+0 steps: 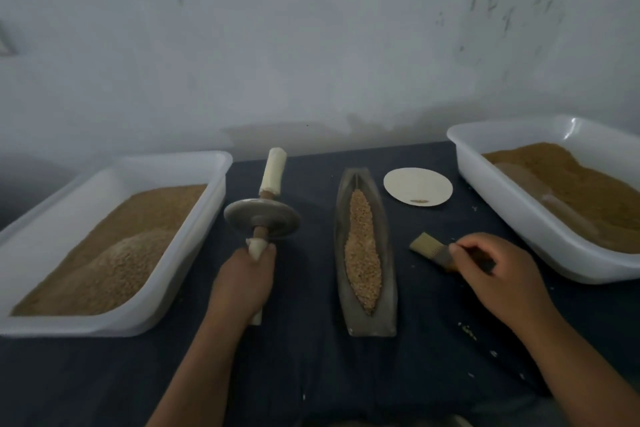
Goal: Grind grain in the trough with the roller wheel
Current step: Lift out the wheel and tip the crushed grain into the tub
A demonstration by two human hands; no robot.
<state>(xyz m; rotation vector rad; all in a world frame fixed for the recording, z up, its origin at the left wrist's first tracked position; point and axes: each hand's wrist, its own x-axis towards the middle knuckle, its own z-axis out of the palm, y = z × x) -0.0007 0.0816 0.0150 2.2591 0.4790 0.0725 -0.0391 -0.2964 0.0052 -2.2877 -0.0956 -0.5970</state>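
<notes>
A long boat-shaped metal trough [388, 243] lies lengthwise in the middle of the dark cloth, its groove filled with whole grain [362, 253]. Left of it is the roller wheel [262, 218], a metal disc on an axle with pale wrapped handles. My left hand [246, 279] grips the near handle and holds the wheel off to the trough's left. My right hand [498, 276] holds a small brush [429, 248] by its handle on the cloth, to the right of the trough, bristles pointing left.
A white tub [194, 236] of grain sits at the left. Another white tub [512, 198] with finer brown meal stands at the right. A round pale disc [417, 185] lies behind the brush. Crumbs dot the cloth near my right forearm. A wall rises behind the table.
</notes>
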